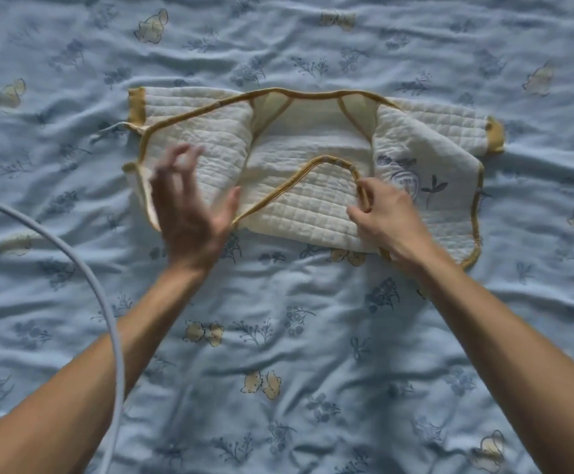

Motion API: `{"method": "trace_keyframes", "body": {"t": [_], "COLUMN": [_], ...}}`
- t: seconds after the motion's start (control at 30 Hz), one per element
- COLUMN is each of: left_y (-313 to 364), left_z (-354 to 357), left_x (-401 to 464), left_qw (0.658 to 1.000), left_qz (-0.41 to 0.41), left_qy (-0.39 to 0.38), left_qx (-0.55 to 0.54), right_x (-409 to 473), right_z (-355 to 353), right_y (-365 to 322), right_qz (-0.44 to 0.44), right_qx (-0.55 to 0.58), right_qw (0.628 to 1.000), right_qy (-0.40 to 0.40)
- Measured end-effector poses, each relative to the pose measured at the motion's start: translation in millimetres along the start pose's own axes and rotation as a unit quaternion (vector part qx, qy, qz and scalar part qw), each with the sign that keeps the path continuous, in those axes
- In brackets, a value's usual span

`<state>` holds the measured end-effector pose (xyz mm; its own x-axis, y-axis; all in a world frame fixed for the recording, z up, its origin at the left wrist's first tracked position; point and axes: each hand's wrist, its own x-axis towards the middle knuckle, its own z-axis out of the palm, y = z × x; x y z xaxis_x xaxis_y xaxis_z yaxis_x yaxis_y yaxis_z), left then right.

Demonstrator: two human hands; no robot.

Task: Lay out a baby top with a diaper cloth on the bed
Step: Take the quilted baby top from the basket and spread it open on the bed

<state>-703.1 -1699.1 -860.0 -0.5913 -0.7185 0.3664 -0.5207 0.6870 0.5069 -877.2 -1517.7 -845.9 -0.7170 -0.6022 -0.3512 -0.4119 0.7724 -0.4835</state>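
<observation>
Risk: flap drags top askew

Baby top (289, 165) lies open on bed (313, 336). R hand (391, 220) pinches mustard-trimmed flap (299, 203); L hand (189, 213) hovers, fingers spread, blurred. One-sided pull w/o L pinning could bunch it. No diaper cloth seen.

Single head-worn view, steeply downward and close over the bed (295, 336).

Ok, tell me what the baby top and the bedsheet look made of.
Baby top: soft quilted fabric, probably cotton, matte cream; stitched grid, mustard binding on the edges.
Bedsheet: thin woven cloth, possibly cotton, matte blue with a floral print; it creases finely.
</observation>
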Motion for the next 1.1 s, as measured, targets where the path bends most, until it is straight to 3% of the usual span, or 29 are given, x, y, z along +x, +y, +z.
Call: {"method": "trace_keyframes", "body": {"t": [0.07,0.1,0.17,0.2,0.27,0.33,0.5,0.63,0.9,1.1], "left_y": [23.1,31.5,40.8,43.3,44.8,42.1,25.2,-2.6,-15.7,-20.5], "left_z": [21.1,31.6,49.7,54.9,54.5,43.0,-5.2,-26.8,-15.5,-22.8], "left_x": [19.1,25.1,29.0,29.5,30.2,26.0,-27.8,-90.8,-133.0,-138.5], "left_qw": [0.985,0.969,0.939,0.932,0.937,0.945,0.954,0.944,0.957,0.939], "left_qz": [0.119,0.131,0.089,0.064,0.019,0.025,0.169,0.245,0.106,0.111], "left_qy": [-0.124,-0.207,-0.332,-0.356,-0.347,-0.315,-0.237,-0.218,-0.271,-0.327], "left_qx": [0.029,0.028,0.021,0.010,-0.046,-0.089,-0.065,-0.014,-0.013,-0.017], "right_x": [4.0,4.2,3.0,2.4,-0.1,-9.9,-75.4,-128.6,-148.7,-144.7], "right_z": [7.9,10.4,11.9,11.4,6.7,0.0,3.9,36.7,86.4,88.8], "right_y": [-0.2,0.3,0.9,1.8,4.0,4.7,13.7,27.4,50.5,53.9], "right_qz": [0.008,0.017,0.044,0.051,0.032,-0.014,-0.086,-0.123,-0.092,-0.103], "right_qx": [-0.009,0.007,0.060,0.090,0.121,0.133,0.150,0.158,0.090,0.085], "right_qw": [0.999,0.999,0.996,0.994,0.991,0.991,0.983,0.979,0.992,0.991], "right_qy": [0.032,0.045,0.052,0.046,0.037,0.033,0.067,0.022,-0.001,-0.008]}}
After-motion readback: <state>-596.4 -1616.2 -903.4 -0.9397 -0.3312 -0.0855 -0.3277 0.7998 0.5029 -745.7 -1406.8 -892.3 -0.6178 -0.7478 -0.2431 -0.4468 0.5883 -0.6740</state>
